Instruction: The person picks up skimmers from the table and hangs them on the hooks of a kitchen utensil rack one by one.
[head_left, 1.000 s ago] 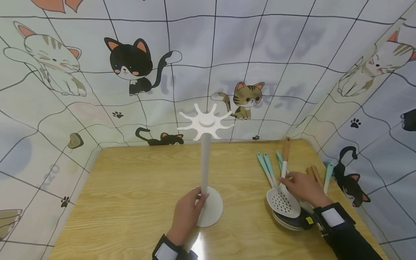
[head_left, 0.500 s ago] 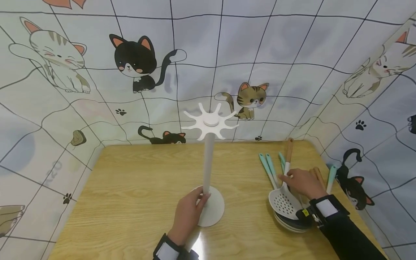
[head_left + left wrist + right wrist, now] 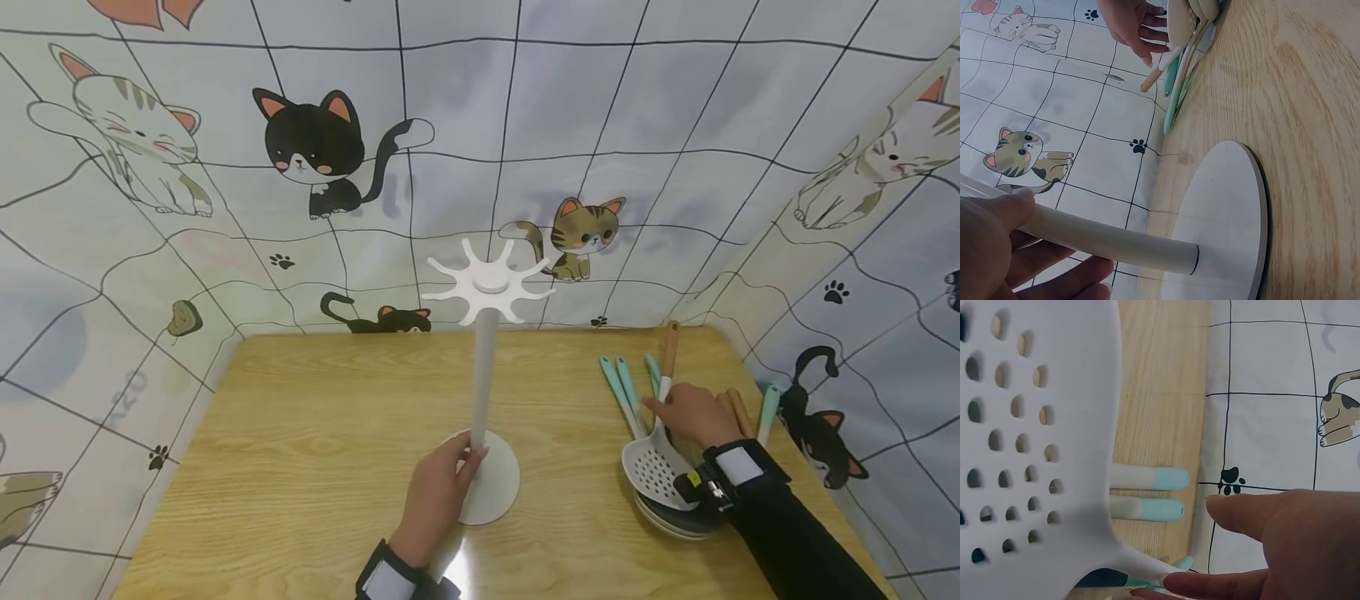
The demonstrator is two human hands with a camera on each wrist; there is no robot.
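Note:
A white hook stand (image 3: pixel 483 367) rises upright from its round base, with a ring of curved arms on top. Low on its pole, my left hand (image 3: pixel 435 496) grips it; in the left wrist view, thumb and fingers lie on either side of the pole (image 3: pixel 1129 247). On the pile at the right lies a white skimmer (image 3: pixel 652 467) with a wooden handle end. My right hand (image 3: pixel 697 415) is at the skimmer's handle. The right wrist view shows the index finger touching the skimmer's neck (image 3: pixel 1138 559), while the thumb stands apart from it.
Turquoise-ended utensil handles (image 3: pixel 618 383) point toward the back beside the skimmer. Wooden handles (image 3: pixel 738 408) and another turquoise handle (image 3: pixel 769 408) lie right of the hand. Several stacked utensil heads (image 3: pixel 675 521) sit under the skimmer. A cat-print sheet (image 3: pixel 337 250) surrounds the wooden table (image 3: pixel 315 450).
My right hand has shifted slightly up along the skimmer's handle, and its wrist has come a little closer over the pile. The left hand stays on the pole. The head view has shifted slightly.

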